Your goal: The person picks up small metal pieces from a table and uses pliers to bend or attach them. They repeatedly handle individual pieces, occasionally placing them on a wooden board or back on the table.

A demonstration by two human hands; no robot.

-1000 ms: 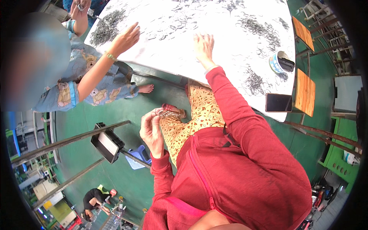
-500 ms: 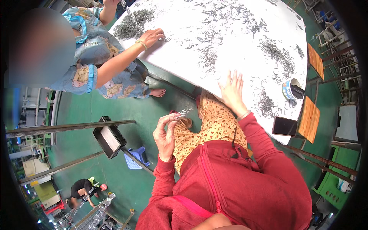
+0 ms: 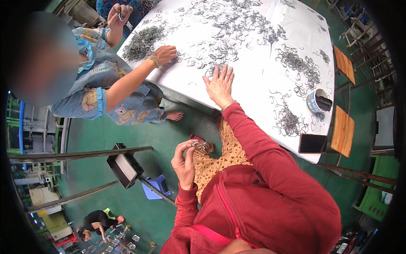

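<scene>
My left hand (image 3: 185, 163) is raised in front of my knees, its thumb and fingers pinched on several small shiny metal pieces (image 3: 202, 145). Their exact kind is too small to make out. On the white tabletop (image 3: 249, 101), my right hand (image 3: 220, 89) lies palm down with fingers stretched. Its fingertips reach the near edge of a wide spread of small grey ring-like metal pieces (image 3: 224, 46). To the right of it lie loose heaps of dark, thin, bent wire pieces (image 3: 298, 65), with another such heap (image 3: 288, 120) nearer the table edge.
Across to the left, a co-worker's hand (image 3: 165, 54) touches the metal pieces; the other (image 3: 120, 16) holds one up. A tub (image 3: 313, 101) and a phone (image 3: 313, 143) stand near the right edge. Wooden stools (image 3: 342, 131), a black crate (image 3: 124, 163) and a blue stool (image 3: 154, 186) surround me.
My right hand has slid left across the tabletop to the edge of the ring-like pieces. My left hand keeps its pinch, nearly in place. The co-worker's raised hand has come lower into view.
</scene>
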